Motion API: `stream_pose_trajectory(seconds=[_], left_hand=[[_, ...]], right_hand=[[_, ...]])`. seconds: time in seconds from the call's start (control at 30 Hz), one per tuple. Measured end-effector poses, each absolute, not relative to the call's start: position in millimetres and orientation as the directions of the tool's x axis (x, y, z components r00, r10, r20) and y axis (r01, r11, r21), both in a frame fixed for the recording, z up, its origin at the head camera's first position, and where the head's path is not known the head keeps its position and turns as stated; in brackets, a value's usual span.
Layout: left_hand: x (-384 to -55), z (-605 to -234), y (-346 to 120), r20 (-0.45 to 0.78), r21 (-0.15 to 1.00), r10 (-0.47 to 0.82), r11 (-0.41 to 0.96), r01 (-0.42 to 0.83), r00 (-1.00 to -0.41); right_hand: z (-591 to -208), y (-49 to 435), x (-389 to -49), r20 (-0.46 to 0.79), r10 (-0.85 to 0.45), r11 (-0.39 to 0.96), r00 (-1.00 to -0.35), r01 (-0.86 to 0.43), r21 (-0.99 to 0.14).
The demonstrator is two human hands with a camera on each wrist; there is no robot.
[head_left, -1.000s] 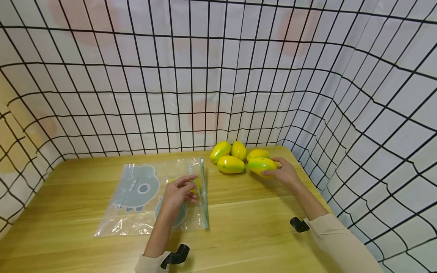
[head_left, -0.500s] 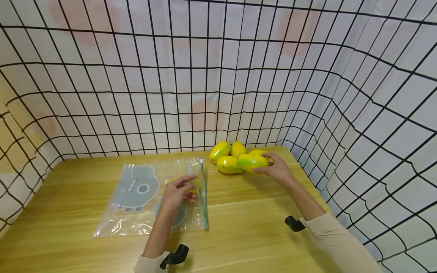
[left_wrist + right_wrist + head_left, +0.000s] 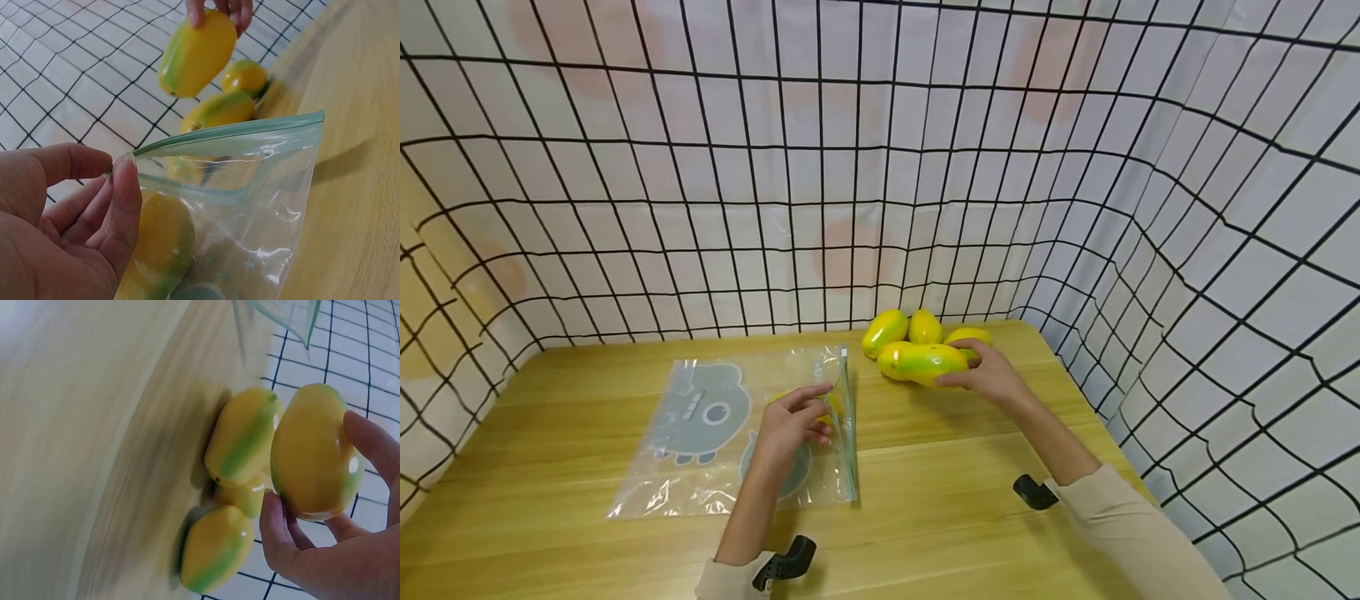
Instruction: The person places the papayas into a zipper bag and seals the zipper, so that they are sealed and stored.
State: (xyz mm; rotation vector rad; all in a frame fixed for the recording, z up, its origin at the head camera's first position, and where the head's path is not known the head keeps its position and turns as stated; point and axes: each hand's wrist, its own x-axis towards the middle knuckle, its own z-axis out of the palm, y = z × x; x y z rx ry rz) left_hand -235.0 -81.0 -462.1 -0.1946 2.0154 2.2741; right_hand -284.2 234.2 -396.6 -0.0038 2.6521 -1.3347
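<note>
My right hand (image 3: 996,377) grips a yellow-green papaya (image 3: 928,364) between thumb and fingers, raised in front of the other papayas. In the right wrist view this papaya (image 3: 315,450) hangs over the table's far edge. My left hand (image 3: 790,429) pinches the mouth of a clear zip bag (image 3: 640,492) between thumb and finger. Its green zip strip (image 3: 250,130) stands lifted in the left wrist view, the mouth parted. Another papaya (image 3: 162,244) shows through the bag's plastic beside my left fingers; my left hand hides much of it in the head view.
Several papayas lie in a cluster at the table's back, among them one at the left (image 3: 885,332) and one at the right (image 3: 967,335). A black wire grid (image 3: 820,200) with white sheeting behind borders the wooden table (image 3: 940,517) at the back and sides.
My right hand has carried its papaya leftward from the right end of the cluster, now overlapping the front papaya. My left hand and the bag have stayed in place.
</note>
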Motion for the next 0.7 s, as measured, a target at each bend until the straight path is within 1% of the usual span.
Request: stream_pose_trajectory(seconds=[0.53, 0.7], left_hand=[[-236, -462, -79, -0.159, 0.980, -0.005, -0.125, -0.157, -0.987], [-237, -463, -80, -0.162, 0.979, -0.010, -0.127, -0.160, -0.987]], right_hand=[[-409, 200, -277, -0.159, -0.177, 0.626, -0.971, 0.014, -0.780], [-415, 188, -275, -0.181, -0.198, 0.631, -0.963, 0.016, -0.776]])
